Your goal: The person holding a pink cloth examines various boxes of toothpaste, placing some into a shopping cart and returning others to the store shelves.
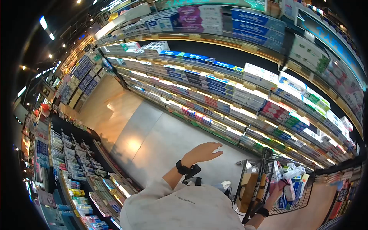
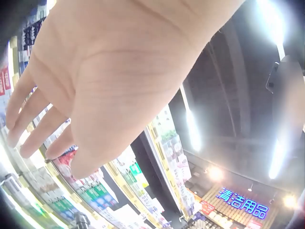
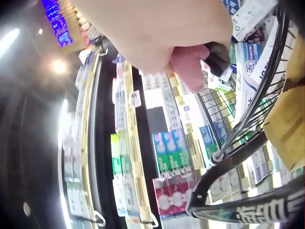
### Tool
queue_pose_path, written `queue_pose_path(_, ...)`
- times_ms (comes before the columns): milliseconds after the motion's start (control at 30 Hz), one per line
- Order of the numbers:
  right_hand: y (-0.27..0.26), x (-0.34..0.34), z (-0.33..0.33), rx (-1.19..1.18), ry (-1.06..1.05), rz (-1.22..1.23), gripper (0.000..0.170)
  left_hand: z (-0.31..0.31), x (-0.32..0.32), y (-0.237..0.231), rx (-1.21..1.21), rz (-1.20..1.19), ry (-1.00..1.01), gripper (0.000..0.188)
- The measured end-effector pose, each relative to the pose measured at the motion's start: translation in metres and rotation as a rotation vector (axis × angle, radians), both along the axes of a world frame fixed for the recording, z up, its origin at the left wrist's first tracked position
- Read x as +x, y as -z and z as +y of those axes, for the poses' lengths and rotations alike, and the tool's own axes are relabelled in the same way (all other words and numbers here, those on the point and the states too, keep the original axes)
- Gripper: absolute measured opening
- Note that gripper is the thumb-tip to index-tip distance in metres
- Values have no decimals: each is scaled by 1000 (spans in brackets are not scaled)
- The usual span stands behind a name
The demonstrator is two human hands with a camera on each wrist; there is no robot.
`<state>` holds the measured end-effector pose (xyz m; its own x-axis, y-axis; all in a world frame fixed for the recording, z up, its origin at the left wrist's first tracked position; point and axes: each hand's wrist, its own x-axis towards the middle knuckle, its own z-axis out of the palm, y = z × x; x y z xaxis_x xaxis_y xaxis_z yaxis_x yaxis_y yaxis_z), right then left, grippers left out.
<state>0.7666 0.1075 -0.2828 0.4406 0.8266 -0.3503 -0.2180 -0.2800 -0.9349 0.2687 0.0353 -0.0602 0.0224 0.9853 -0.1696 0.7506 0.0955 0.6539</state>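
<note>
The left hand (image 1: 201, 153) is held out over the floor, touching nothing. In the left wrist view that hand (image 2: 119, 76) has its palm showing and fingers extended, with shelves behind. The right hand (image 1: 275, 190) reaches over the wire shopping cart (image 1: 293, 209), beside white and blue boxes (image 1: 289, 191). Pinkish fingertips of the right hand (image 3: 167, 38) touch or lie beside a small dark thing (image 3: 217, 59); whether they grip it cannot be told. A brown carton (image 1: 248, 189) stands in the cart near its dark handle.
Long lit shelves (image 1: 214, 86) of boxed goods run along the far side. A lower display (image 1: 78, 161) of packets lines the left. Grey floor (image 1: 165, 130) lies between them, with stacked cartons (image 1: 82, 76) at the aisle's far end.
</note>
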Motion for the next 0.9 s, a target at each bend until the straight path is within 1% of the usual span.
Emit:
queue_pose_path(67,16,-11,4,-99,-344,-168,56,-17,-29,-6,32,-16,-67,47)
queue_pose_path(100,22,-31,4,-156,-284,-448,57,-26,-45,-8,50,-24,-102,47)
queue_pose_path(200,23,-85,6,34,-318,-1021,59,-60,-101,-4,102,-53,-213,45)
queue_pose_path(233,2,-114,7,172,-316,-863,58,-75,-122,0,119,-66,-247,44)
queue_pose_path(333,-47,-224,11,307,-249,-545,50,-125,-195,9,171,-77,-358,42)
queue_pose_path(400,-36,-294,25,338,-286,0,37,-162,-236,12,225,-66,-462,40)
queue_pose_path(467,-92,-387,14,215,-572,-231,29,-192,-278,9,223,-51,-563,38)
queue_pose_path(500,-108,-436,4,287,-601,-254,30,-208,-294,7,219,-44,-615,37)
queue_pose_path(567,-135,-516,-22,371,-730,-324,32,-237,-315,-4,288,-58,-707,36)
queue_pose_path(600,-138,-545,-29,421,-807,-384,34,-248,-329,-11,337,-58,-751,35)
queue_pose_path(633,-141,-573,-36,476,-880,-440,36,-259,-340,-11,307,-171,-815,33)
queue_pose_path(667,-144,-602,-43,535,-949,-493,38,-269,-351,-10,326,-222,-863,32)
queue_pose_path(733,-152,-648,-51,441,-1063,-410,38,-288,-368,-4,348,-330,-961,31)
queue_pose_path(767,-157,-672,-57,395,-1115,-378,37,-298,-377,4,401,-257,-971,30)
queue_pose_path(833,-173,-710,-64,320,-1202,-342,37,-314,-394,10,407,-268,-1027,29)
queue_pose_path(900,-176,-751,-62,359,-1276,-290,36,-324,-412,12,406,-271,-1095,27)
